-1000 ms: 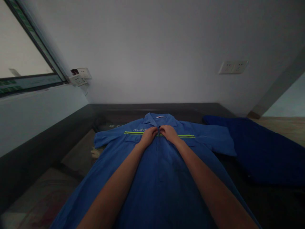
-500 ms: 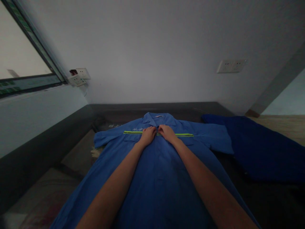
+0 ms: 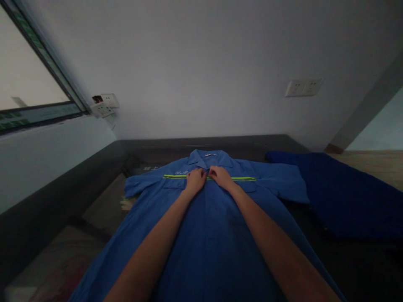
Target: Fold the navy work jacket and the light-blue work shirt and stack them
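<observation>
A blue short-sleeved work shirt point(image 3: 217, 226) lies spread front up, its collar at the far end and its sleeves out to both sides. A yellow-green stripe crosses the chest, with white lettering above it on the left. At the front opening just below the collar, my left hand point(image 3: 196, 179) pinches the shirt's edge with bent fingers. Close beside it, my right hand point(image 3: 219, 176) grips the opposite edge, thumb and fingers together. The fingertips nearly meet on the centre line. Whether a button sits between them is too small to make out.
Dark blue folded cloth point(image 3: 352, 193) lies to the right, by the shirt's sleeve. The dark surface point(image 3: 151, 144) under the shirt meets a pale wall carrying a double socket point(image 3: 304, 87). More sockets point(image 3: 105, 105) sit at the left corner near a window point(image 3: 31, 71).
Both hands stay at the shirt's front opening, with only slight finger movement. The view has shifted very slightly.
</observation>
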The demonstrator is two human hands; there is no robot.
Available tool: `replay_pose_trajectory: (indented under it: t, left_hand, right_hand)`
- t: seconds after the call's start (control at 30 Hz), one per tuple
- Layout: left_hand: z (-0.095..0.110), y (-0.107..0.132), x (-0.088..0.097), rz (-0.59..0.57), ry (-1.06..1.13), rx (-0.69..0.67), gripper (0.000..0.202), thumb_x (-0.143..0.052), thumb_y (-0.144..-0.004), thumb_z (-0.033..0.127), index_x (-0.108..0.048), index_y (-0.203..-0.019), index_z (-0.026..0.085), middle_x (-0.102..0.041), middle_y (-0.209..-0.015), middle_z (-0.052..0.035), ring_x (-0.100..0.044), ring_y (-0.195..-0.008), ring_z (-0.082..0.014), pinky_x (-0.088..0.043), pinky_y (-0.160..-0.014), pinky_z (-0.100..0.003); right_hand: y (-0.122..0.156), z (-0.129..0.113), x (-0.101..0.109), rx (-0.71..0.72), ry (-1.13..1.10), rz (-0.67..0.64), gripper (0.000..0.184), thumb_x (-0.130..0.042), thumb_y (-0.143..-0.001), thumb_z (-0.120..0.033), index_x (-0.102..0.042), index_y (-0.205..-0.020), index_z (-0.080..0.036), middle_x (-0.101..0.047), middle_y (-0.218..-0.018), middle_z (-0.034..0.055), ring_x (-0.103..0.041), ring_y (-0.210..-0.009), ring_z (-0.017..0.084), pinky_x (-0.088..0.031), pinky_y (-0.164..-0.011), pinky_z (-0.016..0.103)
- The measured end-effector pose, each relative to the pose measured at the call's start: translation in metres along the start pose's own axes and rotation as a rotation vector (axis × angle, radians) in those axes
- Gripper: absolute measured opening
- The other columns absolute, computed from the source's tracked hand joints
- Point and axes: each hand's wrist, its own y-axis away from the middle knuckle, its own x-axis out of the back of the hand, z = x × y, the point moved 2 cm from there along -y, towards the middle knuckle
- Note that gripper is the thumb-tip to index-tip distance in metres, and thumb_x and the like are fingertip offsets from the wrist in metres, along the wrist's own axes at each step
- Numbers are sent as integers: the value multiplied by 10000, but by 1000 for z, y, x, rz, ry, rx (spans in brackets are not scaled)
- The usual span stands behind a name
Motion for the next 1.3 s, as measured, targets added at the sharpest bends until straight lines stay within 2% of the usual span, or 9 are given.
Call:
replay_pose_trajectory:
  t: [0.3,0.47,0.63,0.83,1.13,1.3]
  left_hand:
    - [-2,5,-5,60,-17,72,163,-505,-868,256,-576,-1001,194,-639,-1090,-87,-535,-1074,-256,-358,-899,-391]
    - [-2,8,-4,75,-7,79,184,-510,-880,279,-551,-1045,207,-645,-1083,-76,-531,-1075,-252,-347,-903,-383]
    - [-1,8,-4,76,-2,74,163,-507,-875,290,-577,-1003,216,-651,-1076,-69,-537,-1056,-258,-357,-891,-388]
    - [-1,5,-3,54,24,86,156,-513,-863,329,-613,-910,220,-656,-1037,-64,-548,-1038,-267,-370,-892,-404]
    - [-1,3,-2,60,101,97,142,-517,-882,316,-616,-924,223,-668,-1002,-42,-563,-1017,-230,-373,-892,-372]
    - [-3,-1,-6,54,164,94,173,-574,-856,361,-600,-954,221,-669,-967,-25,-571,-996,-217,-377,-868,-354]
  right_hand:
    - [2,-10,4,33,94,-41,36,-580,-882,-200,-609,-890,-180,-662,-903,58,-581,-866,184,-366,-710,255]
    - [4,-21,5,47,342,-97,207,-456,-957,-298,-588,-1094,-218,-659,-1027,93,-584,-960,220,-398,-741,279]
    - [5,-24,6,13,411,-147,268,-385,-977,-304,-599,-1122,-233,-663,-1038,94,-589,-977,232,-414,-750,290]
    - [5,-19,4,-69,343,-86,256,-377,-985,-325,-610,-1048,-238,-675,-1008,61,-597,-970,196,-395,-745,255]
    - [-3,-7,-3,-203,84,18,225,-426,-968,-304,-621,-904,-213,-694,-941,56,-606,-864,174,-347,-668,238]
    - [-3,-3,-4,-222,46,48,225,-434,-961,-311,-619,-884,-208,-693,-883,47,-600,-816,173,-340,-638,239]
